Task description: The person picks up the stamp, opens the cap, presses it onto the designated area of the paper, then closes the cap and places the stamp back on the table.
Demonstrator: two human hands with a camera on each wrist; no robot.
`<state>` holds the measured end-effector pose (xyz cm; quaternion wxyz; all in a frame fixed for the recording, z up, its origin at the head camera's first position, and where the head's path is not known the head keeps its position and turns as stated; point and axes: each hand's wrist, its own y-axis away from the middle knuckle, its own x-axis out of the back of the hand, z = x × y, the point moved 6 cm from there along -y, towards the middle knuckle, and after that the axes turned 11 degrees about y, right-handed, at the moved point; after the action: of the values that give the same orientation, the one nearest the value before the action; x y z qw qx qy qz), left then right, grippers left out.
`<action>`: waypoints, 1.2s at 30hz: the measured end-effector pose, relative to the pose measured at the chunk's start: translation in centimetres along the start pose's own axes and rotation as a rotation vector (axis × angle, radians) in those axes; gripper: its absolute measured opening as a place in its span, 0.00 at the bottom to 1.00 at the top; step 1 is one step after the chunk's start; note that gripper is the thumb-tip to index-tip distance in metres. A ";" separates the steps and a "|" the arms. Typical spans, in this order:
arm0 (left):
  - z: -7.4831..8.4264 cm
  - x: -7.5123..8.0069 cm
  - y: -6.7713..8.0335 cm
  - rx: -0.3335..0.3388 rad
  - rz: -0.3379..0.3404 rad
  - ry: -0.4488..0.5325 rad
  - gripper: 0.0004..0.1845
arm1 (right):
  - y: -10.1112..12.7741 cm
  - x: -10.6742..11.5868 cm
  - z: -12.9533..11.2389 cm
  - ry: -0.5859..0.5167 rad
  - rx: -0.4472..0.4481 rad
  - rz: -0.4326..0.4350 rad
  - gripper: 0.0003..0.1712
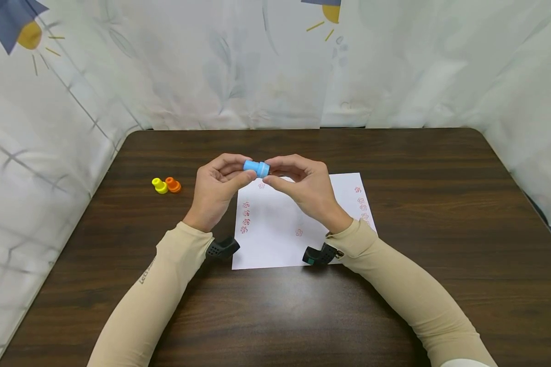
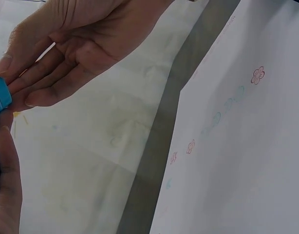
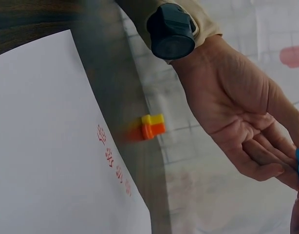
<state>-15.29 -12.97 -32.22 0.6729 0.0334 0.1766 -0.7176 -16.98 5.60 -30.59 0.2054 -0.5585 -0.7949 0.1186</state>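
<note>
While both of your hands were raised above the sheet of paper [image 1: 298, 224], they met on one item — a small blue stamp [image 1: 256, 168], held level between them and clear of the table [image 1: 441, 214]. Your left hand [image 1: 218, 188] pinched one end of it between thumb and fingertips; your right hand [image 1: 303, 186] pinched the other end the same way. From the left wrist camera only a sliver of the blue stamp [image 2: 0, 100] showed at the frame edge, so whether it was one piece or a cap and body could not be judged.

The paper lay flat under your hands, marked with small red flower prints along its left side, near its right edge and one near the middle. A yellow stamp [image 1: 159, 185] and an orange stamp [image 1: 173, 184] sat touching each other on the table, well to the left of the paper — neither hand was near them.
</note>
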 end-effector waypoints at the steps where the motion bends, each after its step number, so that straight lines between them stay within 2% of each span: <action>1: 0.0 0.0 0.0 -0.003 0.000 0.002 0.13 | 0.0 0.0 0.0 -0.002 0.003 0.002 0.15; 24: 0.0 -0.4 0.2 -0.042 0.002 0.056 0.12 | 0.2 0.0 -0.1 0.005 0.054 0.021 0.17; 36: 0.1 -0.3 0.2 -0.055 0.005 0.048 0.12 | 0.1 0.0 -0.2 0.005 0.061 0.025 0.17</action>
<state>-15.09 -12.67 -32.09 0.6710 0.0326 0.2120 -0.7098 -16.79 5.62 -30.41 0.2230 -0.5623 -0.7831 0.1441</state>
